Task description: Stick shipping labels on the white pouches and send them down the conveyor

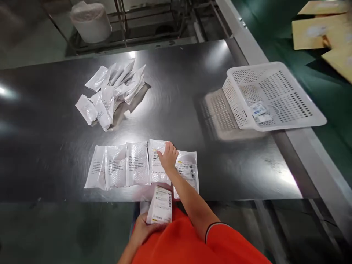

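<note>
In a row near the table's front edge lie several white bubble mailers (137, 161). The three at the left show printed text, while the two at the right carry white shipping labels with barcodes. My right hand (168, 157) rests on the upper right part of the fourth labelled mailer (157, 167), thumb spread from the fingers. Just right of my forearm lies the other labelled mailer (188, 163). Close to my body, below the table edge, my left hand (145, 228) is closed on a stack of shipping labels (161, 205), printed side up.
Farther back on the steel table (176, 95) sits a loose pile of white mailers (110, 91). A white perforated basket (275, 124) with a few small packets overlaps the table's right edge. Beyond it, yellow envelopes (310, 35) lie on a green conveyor belt (275, 33).
</note>
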A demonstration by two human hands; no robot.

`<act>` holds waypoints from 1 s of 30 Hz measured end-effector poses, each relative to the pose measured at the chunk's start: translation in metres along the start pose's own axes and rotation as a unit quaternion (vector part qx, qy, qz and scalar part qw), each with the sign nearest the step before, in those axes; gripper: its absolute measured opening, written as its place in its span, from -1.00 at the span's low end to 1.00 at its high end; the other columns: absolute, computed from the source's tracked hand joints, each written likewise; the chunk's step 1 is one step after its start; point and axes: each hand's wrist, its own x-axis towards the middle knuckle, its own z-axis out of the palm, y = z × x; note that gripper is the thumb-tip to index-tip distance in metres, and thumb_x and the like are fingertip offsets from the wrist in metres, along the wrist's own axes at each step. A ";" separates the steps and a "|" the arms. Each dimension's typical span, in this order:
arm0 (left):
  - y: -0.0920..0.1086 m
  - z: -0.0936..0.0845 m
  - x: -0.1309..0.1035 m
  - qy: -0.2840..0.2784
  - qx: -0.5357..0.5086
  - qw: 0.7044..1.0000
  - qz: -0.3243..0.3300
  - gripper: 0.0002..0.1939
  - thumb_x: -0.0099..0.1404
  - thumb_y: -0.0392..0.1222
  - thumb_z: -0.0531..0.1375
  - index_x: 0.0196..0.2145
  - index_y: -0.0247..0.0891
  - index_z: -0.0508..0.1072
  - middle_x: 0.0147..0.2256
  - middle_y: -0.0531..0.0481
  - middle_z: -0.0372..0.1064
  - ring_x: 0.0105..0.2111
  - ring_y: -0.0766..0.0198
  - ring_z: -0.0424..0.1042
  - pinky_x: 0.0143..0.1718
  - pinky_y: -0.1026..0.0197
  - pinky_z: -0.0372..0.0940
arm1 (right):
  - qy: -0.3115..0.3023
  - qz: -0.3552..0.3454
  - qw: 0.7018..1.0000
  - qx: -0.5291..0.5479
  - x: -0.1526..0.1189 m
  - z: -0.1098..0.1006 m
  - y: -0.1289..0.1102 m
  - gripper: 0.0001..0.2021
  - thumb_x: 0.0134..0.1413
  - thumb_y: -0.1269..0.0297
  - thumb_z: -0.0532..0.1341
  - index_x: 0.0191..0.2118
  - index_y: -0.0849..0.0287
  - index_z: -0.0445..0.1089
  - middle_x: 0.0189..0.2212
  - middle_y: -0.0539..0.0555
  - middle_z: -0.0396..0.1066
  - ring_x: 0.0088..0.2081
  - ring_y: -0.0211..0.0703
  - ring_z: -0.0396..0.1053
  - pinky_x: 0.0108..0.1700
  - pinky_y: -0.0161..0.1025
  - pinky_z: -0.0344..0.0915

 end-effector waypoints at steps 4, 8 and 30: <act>0.007 -0.018 -0.015 0.043 0.087 0.990 0.104 -0.59 0.05 0.17 0.32 -0.32 -0.22 0.67 -0.16 -0.23 0.57 -0.12 -0.17 0.51 -0.02 -0.12 0.37 | -0.107 -0.168 0.979 -0.049 -0.030 0.005 -0.007 -0.42 0.25 0.15 -0.02 0.31 0.34 0.06 0.33 0.33 -0.02 0.36 0.18 -0.16 0.32 0.22 -0.28; 0.006 -0.049 -0.034 0.059 0.124 0.979 0.149 -0.65 0.12 0.10 0.30 -0.30 -0.21 0.66 -0.09 -0.22 0.54 -0.07 -0.10 0.50 0.03 -0.07 0.36 | -0.158 -0.205 0.964 -0.066 -0.034 0.009 -0.006 -0.37 0.22 0.13 0.01 0.32 0.36 0.05 0.34 0.29 -0.05 0.37 0.12 -0.17 0.35 0.15 -0.28; 0.012 -0.166 -0.066 0.099 0.157 0.956 0.225 -0.37 -0.02 -0.06 0.37 0.04 -0.21 0.46 0.25 -0.23 0.20 0.24 -0.14 0.17 0.22 -0.11 0.09 | -0.171 0.084 0.895 0.403 -0.165 -0.074 -0.178 -0.81 -0.13 0.13 0.32 -0.38 0.11 0.48 -0.43 0.00 0.52 -0.35 -0.10 0.46 -0.27 -0.21 0.39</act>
